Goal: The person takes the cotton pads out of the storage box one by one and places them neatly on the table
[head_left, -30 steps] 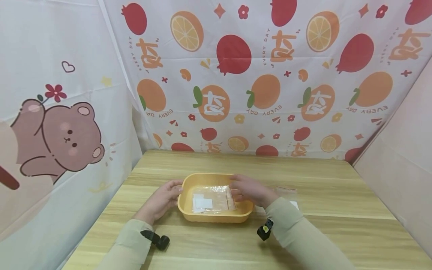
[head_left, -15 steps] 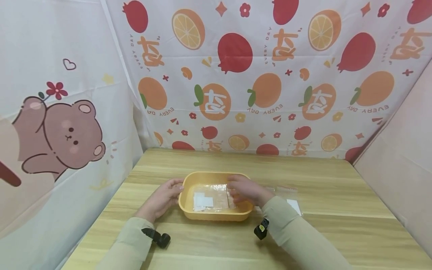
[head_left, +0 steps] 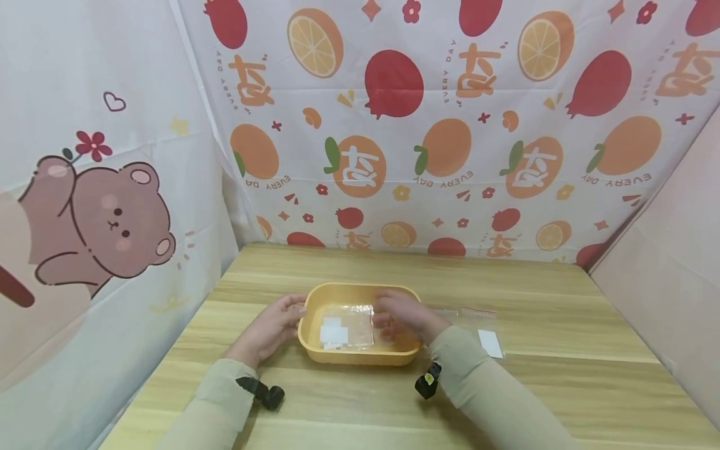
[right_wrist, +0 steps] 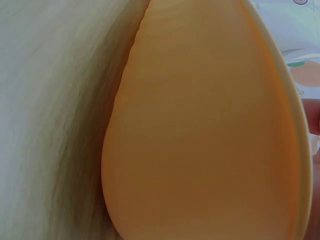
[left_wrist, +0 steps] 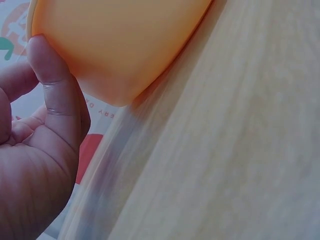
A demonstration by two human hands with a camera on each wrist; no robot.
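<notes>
Steady the tray point(head_left: 360, 358) with the left grip point(head_left: 269, 330), pinching its left rim; keep the right grip point(head_left: 404, 314) light. Whether that pinches the bag point(head_left: 357, 331) inside, I cannot tell.

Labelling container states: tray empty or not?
Not empty: the head view shows at least one clear bag, with white patches, inside the tray.
</notes>
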